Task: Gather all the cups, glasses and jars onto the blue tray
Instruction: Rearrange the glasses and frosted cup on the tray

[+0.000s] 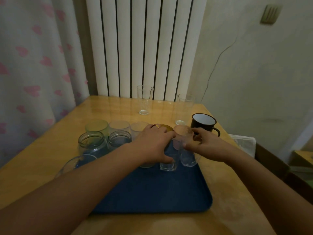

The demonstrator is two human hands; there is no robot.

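The blue tray (152, 192) lies on the wooden table in front of me. Several glasses and jars stand along its far side, among them a green glass (96, 127) and two open jars (91, 141). My left hand (152, 143) grips a clear square-based glass (167, 164) on the tray. My right hand (203, 145) holds a second clear glass (188, 158) right beside it at the tray's right edge. Off the tray stand a tall glass (144, 100), another tall glass (183, 109) and a black mug (203, 122).
A white radiator (145, 46) rises behind the table, with a heart-print curtain (33, 73) to the left. The table's right edge runs close to the mug. A white bag (245, 143) sits beyond that edge.
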